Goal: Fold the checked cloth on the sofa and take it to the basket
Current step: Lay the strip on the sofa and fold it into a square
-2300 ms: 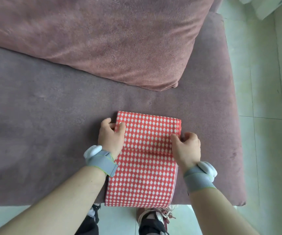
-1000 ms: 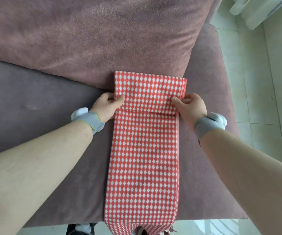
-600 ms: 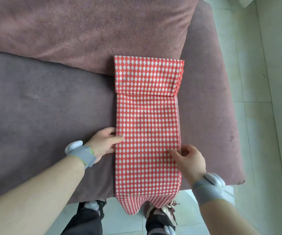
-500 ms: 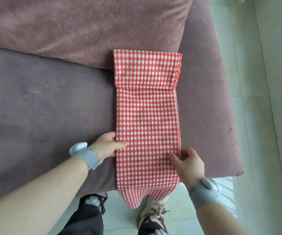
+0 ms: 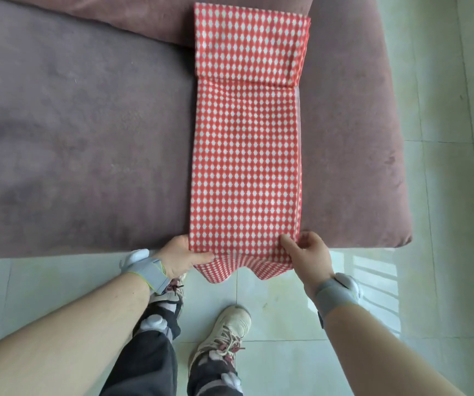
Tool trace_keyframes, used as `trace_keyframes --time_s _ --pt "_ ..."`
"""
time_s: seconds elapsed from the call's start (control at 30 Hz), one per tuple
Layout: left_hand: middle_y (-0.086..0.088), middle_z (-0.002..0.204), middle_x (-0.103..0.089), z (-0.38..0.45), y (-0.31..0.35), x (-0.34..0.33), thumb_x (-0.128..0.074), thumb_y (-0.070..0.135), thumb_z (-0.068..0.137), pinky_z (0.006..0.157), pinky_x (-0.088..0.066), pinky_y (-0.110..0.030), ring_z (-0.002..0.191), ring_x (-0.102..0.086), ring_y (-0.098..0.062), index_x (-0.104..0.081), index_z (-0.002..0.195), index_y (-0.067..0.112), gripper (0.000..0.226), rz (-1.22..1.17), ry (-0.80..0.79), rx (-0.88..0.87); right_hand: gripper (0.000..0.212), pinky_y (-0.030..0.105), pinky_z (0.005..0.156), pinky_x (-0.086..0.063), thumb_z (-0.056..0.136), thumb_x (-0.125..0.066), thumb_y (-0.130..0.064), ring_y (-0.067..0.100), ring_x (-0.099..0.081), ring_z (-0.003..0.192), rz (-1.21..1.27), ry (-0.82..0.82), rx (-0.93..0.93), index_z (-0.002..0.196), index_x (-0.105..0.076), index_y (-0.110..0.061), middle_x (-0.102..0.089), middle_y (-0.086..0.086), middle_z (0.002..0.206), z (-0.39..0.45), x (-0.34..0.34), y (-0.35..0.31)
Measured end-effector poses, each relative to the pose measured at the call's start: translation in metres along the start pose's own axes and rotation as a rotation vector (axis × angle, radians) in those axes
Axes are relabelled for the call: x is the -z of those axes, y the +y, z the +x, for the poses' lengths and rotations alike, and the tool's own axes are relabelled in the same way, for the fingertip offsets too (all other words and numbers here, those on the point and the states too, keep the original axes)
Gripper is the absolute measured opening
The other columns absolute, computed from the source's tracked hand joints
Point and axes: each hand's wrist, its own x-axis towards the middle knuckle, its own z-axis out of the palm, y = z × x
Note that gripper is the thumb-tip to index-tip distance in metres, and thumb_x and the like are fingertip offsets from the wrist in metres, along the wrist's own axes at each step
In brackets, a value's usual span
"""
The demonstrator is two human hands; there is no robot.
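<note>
The red-and-white checked cloth [image 5: 247, 155] lies as a long narrow strip across the sofa seat [image 5: 81, 132], its far end folded back against the cushion. Its near end hangs a little over the seat's front edge. My left hand [image 5: 181, 255] pinches the near left corner at that edge. My right hand [image 5: 307, 252] pinches the near right corner. Both wrists wear grey bands. No basket is in view.
A pink back cushion [image 5: 155, 15] runs along the top of the sofa. Pale tiled floor [image 5: 444, 195] lies to the right and in front. My two feet in light sneakers [image 5: 227, 330] stand just before the sofa edge.
Both hands have slid down the cloth's sides from mid-strip to its near corners at the seat's front edge. The view has shifted back toward the floor and my feet.
</note>
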Motion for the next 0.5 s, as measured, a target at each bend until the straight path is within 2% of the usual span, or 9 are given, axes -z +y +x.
trace_keyframes --time_s 0.07,0.13,0.2,0.27,0.33,0.43,0.5 --pt "-0.015 0.113 -0.068 -0.007 -0.018 -0.010 -0.072 -0.001 0.079 0.098 -0.047 -0.038 0.105 -0.063 -0.027 -0.066 0.108 -0.001 0.030 -0.023 0.027 0.011 0.054 0.034 0.073 -0.057 0.057 -0.082 -0.047 0.014 -0.069 0.083 0.060 -0.075 -0.038 0.097 -0.057 -0.023 -0.069 -0.006 0.094 -0.007 -0.005 0.005" --pt "-0.019 0.114 -0.067 -0.009 -0.025 -0.014 -0.069 0.001 0.082 0.099 -0.046 -0.042 0.107 -0.062 -0.032 -0.063 0.112 -0.005 0.030 -0.098 0.046 0.039 0.071 0.036 0.079 -0.056 0.051 -0.088 -0.039 0.016 -0.069 0.089 0.203 -0.179 -0.101 0.109 -0.051 -0.021 -0.069 -0.005 0.102 -0.008 -0.007 0.006" --pt "-0.018 0.115 -0.067 -0.012 -0.031 -0.017 -0.066 0.007 0.085 0.099 -0.045 -0.046 0.107 -0.062 -0.034 -0.062 0.113 -0.002 0.029 -0.216 0.043 0.090 0.063 0.039 0.085 -0.054 0.060 -0.088 -0.027 0.019 -0.070 0.092 0.246 -0.314 -0.182 0.113 -0.055 -0.017 -0.072 -0.001 0.103 -0.008 -0.002 0.011" --pt "-0.015 0.115 -0.067 -0.013 -0.038 -0.019 -0.065 0.016 0.087 0.100 -0.045 -0.047 0.106 -0.063 -0.032 -0.064 0.113 0.002 0.029 -0.288 0.051 0.126 0.037 0.038 0.091 -0.051 0.072 -0.083 -0.022 0.017 -0.070 0.089 0.168 -0.419 -0.241 0.104 -0.067 -0.012 -0.076 -0.002 0.096 -0.010 0.004 0.020" --pt "-0.013 0.113 -0.069 -0.015 -0.044 -0.021 -0.065 0.022 0.087 0.100 -0.046 -0.048 0.104 -0.065 -0.031 -0.066 0.110 0.005 0.029 -0.298 0.062 0.111 0.024 0.035 0.090 -0.050 0.082 -0.075 -0.021 0.017 -0.070 0.088 0.176 -0.424 -0.294 0.100 -0.070 -0.008 -0.077 0.000 0.094 -0.013 0.009 0.031" --pt "-0.009 0.102 -0.073 -0.017 -0.048 -0.023 -0.066 0.026 0.087 0.095 -0.050 -0.048 0.096 -0.069 -0.029 -0.071 0.099 0.011 0.020 -0.253 0.119 0.053 0.028 0.036 0.088 -0.049 0.088 -0.067 -0.024 0.025 -0.067 0.100 0.323 -0.455 -0.337 0.108 -0.066 -0.006 -0.075 0.007 0.106 -0.017 0.013 0.041" --pt "-0.006 0.099 -0.074 -0.017 -0.051 -0.023 -0.068 0.030 0.085 0.093 -0.051 -0.048 0.093 -0.070 -0.027 -0.072 0.094 0.017 0.016 -0.238 0.151 0.038 0.042 0.043 0.095 -0.048 0.080 -0.071 -0.026 0.030 -0.065 0.107 0.391 -0.531 -0.355 0.116 -0.060 -0.008 -0.072 0.009 0.113 -0.022 0.013 0.045"
